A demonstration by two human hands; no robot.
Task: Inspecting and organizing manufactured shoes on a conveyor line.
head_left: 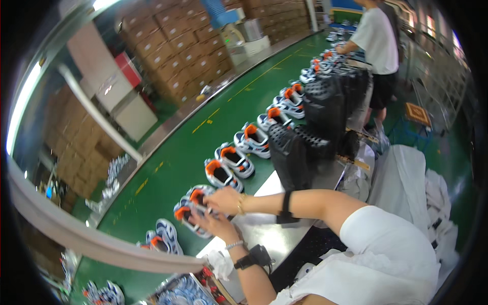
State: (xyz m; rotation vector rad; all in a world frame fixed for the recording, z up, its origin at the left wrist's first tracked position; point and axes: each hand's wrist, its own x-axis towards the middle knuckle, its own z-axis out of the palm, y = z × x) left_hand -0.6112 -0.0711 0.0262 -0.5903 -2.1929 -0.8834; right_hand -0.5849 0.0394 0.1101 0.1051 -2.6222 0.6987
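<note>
A pair of white and navy sneakers (184, 213) with orange lining sits on the green conveyor belt (173, 173) before me. My left hand (214, 224) grips the nearer shoe, its fingers over the shoe's opening. My right hand (223, 200) is closed at the upper part of the pair; its fingertips are partly hidden among the shoes. Just beyond stands another sneaker pair (229, 165) with orange insides. Nearer, a further sneaker (168, 235) leans on its mate.
More sneakers run along the belt toward a person in a white shirt (378, 38). Black perforated covers (290, 152) stand beside the belt on the right. A beige curved bar (101, 239) crosses the lower left. A box of blue-white pieces (185, 291) lies near me. Cartons (173, 56) are stacked behind.
</note>
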